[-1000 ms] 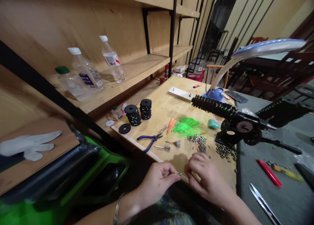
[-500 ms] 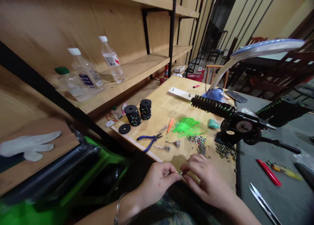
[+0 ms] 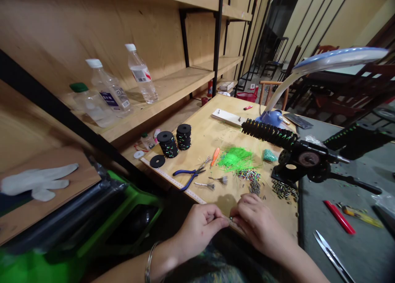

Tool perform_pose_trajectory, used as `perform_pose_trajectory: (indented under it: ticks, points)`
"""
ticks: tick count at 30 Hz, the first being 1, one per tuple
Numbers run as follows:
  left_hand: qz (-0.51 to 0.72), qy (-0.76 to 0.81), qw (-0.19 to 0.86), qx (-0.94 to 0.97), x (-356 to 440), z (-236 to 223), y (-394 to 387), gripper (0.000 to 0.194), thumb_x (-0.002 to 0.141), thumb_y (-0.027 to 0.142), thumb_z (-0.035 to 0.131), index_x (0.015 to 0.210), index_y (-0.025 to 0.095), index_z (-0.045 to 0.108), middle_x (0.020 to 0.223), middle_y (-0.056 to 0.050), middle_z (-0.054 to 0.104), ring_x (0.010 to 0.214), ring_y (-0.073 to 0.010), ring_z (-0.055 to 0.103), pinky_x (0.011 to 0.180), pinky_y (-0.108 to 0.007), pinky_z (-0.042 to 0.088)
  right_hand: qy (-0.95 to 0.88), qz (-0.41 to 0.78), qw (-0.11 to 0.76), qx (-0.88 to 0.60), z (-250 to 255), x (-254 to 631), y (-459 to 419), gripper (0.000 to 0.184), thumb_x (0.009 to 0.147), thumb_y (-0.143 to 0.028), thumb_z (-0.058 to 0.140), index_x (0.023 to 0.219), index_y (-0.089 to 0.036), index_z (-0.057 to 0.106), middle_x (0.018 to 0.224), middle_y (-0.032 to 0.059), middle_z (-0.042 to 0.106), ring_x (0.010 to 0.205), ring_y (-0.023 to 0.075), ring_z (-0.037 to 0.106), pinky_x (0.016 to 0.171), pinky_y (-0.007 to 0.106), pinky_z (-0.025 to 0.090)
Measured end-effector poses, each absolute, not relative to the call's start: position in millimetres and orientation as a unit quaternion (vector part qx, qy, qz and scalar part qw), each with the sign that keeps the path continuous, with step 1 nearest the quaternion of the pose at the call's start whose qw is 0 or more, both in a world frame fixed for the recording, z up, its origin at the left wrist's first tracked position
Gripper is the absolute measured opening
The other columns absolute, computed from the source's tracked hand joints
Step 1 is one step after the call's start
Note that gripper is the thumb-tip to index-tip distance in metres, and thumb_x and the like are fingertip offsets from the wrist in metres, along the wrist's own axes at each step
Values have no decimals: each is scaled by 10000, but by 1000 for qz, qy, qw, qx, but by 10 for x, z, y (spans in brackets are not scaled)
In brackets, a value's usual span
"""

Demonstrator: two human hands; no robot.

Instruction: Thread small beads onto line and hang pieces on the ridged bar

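Observation:
Over the near edge of the wooden table my left hand [image 3: 202,225] is closed, thumb and forefinger pinched together; whatever lies between them is too small to make out. Just to its right, my right hand [image 3: 261,225] is also pinched. A tiny green piece [image 3: 231,218] shows at its fingertips, facing the left hand. Beyond the hands lie a pile of grey beads [image 3: 254,187], mixed coloured beads [image 3: 248,175] and a heap of bright green strands [image 3: 236,157]. Blue-handled pliers [image 3: 190,177] and grey-tufted bundles [image 3: 220,179] rest to the left of these.
A black hand-cranked winder [image 3: 308,159] stands at the right, with brass-coloured pieces [image 3: 284,190] beside its base. Black spools [image 3: 167,145] stand at the left edge. Tweezers [image 3: 331,254] and a red tool [image 3: 339,217] lie on the grey surface. A lamp [image 3: 271,117] rises behind.
My hands have drawn slightly apart at the fingertips. The tiny green piece, earlier between both hands' fingertips, now shows at the right fingertips, and the right fingers have closed more.

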State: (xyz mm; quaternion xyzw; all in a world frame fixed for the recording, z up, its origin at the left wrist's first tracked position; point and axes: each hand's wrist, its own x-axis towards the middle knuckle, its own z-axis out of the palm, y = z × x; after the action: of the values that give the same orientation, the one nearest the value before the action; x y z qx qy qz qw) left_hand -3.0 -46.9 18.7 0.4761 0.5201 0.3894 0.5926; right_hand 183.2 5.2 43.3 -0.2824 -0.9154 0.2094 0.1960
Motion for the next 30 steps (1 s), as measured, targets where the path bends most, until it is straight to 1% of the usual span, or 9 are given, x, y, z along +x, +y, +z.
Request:
perform_pose_trajectory:
  ticks: [2, 5, 8, 11, 14, 17, 20, 26, 30]
  points:
    - [387, 518, 595, 477, -30, 180, -465, 187, 781, 279, 637, 668, 131, 622, 586, 31, 527, 575, -103, 440, 556, -223, 336, -913, 209, 201, -286, 435, 1838, 55, 154, 925, -161, 473, 829, -202, 587, 693, 24, 610, 682, 184, 549, 678, 336, 400]
    - [384, 503, 608, 480, -46, 181, -458, 186, 794, 307, 645, 753, 127, 657, 661, 2, 594, 637, -126, 501, 610, -235, 381, -912, 206, 206, -288, 436, 1846, 59, 158, 929, -166, 478, 830, -193, 598, 696, 32, 619, 684, 187, 551, 676, 338, 402]
    - [380, 499, 599, 497, -78, 186, -456, 279, 851, 396, 589, 820, 133, 676, 731, -22, 627, 709, -153, 539, 663, -249, 404, -911, 202, 209, -291, 434, 1857, 63, 165, 932, -185, 486, 821, -194, 608, 683, 32, 615, 676, 186, 541, 672, 334, 404]
    - [398, 511, 576, 499, -96, 182, -460, 392, 894, 484, 498, 819, 149, 687, 717, -24, 620, 734, -164, 545, 675, -245, 406, -911, 201, 211, -292, 417, 1870, 66, 175, 934, -205, 491, 805, -195, 609, 671, 29, 602, 660, 183, 529, 658, 322, 401]
    - [410, 515, 578, 482, -92, 183, -467, 428, 897, 516, 469, 819, 154, 685, 653, -14, 589, 706, -164, 533, 657, -239, 405, -913, 205, 206, -286, 391, 1886, 70, 172, 935, -218, 511, 792, -192, 602, 666, 23, 600, 654, 177, 528, 655, 310, 393]
    - [405, 513, 580, 487, -89, 196, -470, 416, 912, 483, 444, 789, 153, 665, 625, 2, 554, 684, -154, 510, 657, -236, 395, -914, 210, 201, -282, 374, 1897, 74, 160, 936, -224, 518, 808, -187, 607, 674, 22, 609, 659, 175, 533, 661, 306, 389]
    - [394, 511, 577, 501, -102, 191, -474, 386, 927, 420, 415, 764, 153, 639, 660, 4, 544, 695, -146, 492, 668, -240, 378, -913, 210, 199, -287, 367, 1897, 77, 173, 942, -229, 499, 826, -187, 620, 687, 29, 614, 670, 178, 542, 658, 304, 393]
    - [352, 517, 601, 497, -125, 96, -493, 222, 836, 346, 558, 726, 153, 550, 641, 39, 445, 616, -117, 386, 585, -239, 307, -915, 197, 191, -295, 325, 1856, 78, 178, 937, -245, 524, 801, -181, 619, 692, 28, 620, 668, 171, 554, 659, 301, 403]
    - [355, 513, 607, 492, -133, 101, -526, 213, 836, 345, 546, 732, 160, 523, 654, 40, 429, 637, -120, 376, 606, -240, 315, -917, 192, 186, -296, 296, 1853, 61, 152, 934, -229, 526, 839, -182, 636, 710, 39, 640, 712, 188, 576, 666, 314, 431]
